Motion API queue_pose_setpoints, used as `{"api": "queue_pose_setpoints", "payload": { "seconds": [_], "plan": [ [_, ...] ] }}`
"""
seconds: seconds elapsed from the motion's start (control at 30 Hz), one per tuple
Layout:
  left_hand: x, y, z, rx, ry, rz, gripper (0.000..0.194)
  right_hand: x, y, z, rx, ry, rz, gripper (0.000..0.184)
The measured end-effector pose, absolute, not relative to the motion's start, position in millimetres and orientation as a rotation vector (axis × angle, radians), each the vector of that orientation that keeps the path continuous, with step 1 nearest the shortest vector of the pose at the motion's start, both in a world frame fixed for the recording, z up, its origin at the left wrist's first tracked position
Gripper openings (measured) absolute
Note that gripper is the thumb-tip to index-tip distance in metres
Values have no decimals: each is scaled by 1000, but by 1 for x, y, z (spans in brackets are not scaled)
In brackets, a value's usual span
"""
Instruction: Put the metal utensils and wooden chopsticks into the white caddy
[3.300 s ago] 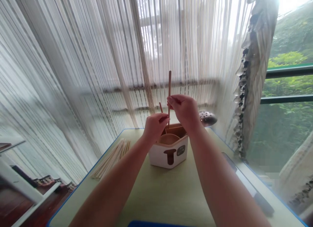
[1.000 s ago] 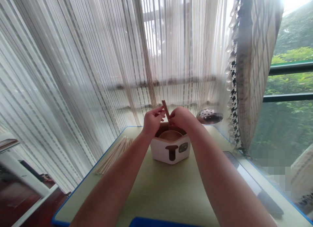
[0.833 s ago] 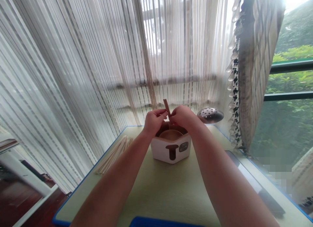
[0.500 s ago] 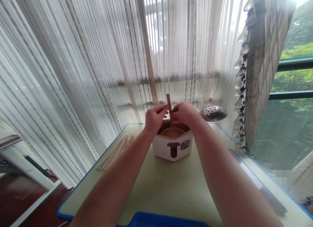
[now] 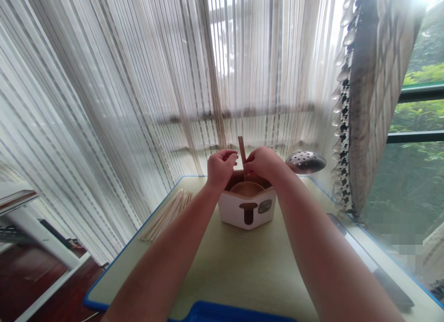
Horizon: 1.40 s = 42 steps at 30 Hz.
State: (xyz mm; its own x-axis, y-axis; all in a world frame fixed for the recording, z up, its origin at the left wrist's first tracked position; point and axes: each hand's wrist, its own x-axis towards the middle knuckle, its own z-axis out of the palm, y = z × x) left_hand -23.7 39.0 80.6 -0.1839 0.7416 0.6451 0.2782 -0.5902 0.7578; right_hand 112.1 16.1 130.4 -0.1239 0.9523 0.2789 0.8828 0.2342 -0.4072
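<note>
My right hand [image 5: 258, 162] pinches a pair of brown chopsticks [image 5: 242, 148], which stand nearly upright over the back part of a white box [image 5: 231, 215]. Their lower ends go down behind the box's contents, out of sight. Just left of the chopsticks, my left hand [image 5: 221, 167] hovers with half-curled fingers and no object showing in them. A round brown piece, perhaps a wooden ladle's bowl [image 5: 247, 188], rests inside the box. The box has a T-shaped cutout and a grey label on its front. Beside my right wrist, a metal slotted spoon [image 5: 307, 162] sticks out.
A bundle of pale thin sticks [image 5: 166, 216] lies left of the box on the blue-edged table [image 5: 243, 266]. Along the right side is a long dark and silver object [image 5: 367, 262], partly behind my forearm. A blue object [image 5: 229, 312] is at the front edge. Striped curtains [image 5: 156, 72] hang behind.
My left fingers have come off the chopsticks and now sit slightly to their left. My right hand keeps its pinch. The whole view has shifted a little.
</note>
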Motion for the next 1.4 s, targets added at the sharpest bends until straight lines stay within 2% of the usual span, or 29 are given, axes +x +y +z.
{"api": "queue_pose_setpoints", "payload": {
  "seconds": [0.23,0.47,0.57,0.7,0.83,0.9,1.0,1.17,1.23,1.4],
  "plan": [
    [-41,36,97,1746,1240,1774,30,114,-1,145,-1646,-1956,33,27],
    [-80,10,120,1662,1490,2034,35,110,-34,162,-1355,-1948,146,19],
    [-110,-5,102,1708,1852,1991,32,98,-35,158,-1220,-1988,223,23],
    [-158,-18,55,1675,2280,1724,29,66,-41,147,-1065,-2084,264,23],
    [-198,-19,19,1473,2578,1262,29,24,-49,119,-962,-2313,352,25],
    [-208,-16,12,1428,2648,1147,31,4,-47,95,-940,-2459,346,25],
    [-212,-12,7,1437,2688,1085,33,-22,-38,52,-910,-2639,304,25],
    [-209,-9,1,1532,2618,960,27,-40,-27,-8,-852,-2546,293,36],
    [-210,-9,-1,1532,2602,939,28,-41,-26,-22,-712,-2537,280,40],
    [-213,-7,-3,1483,2598,955,27,-40,-19,-36,-546,-2593,264,29]
  ]
}}
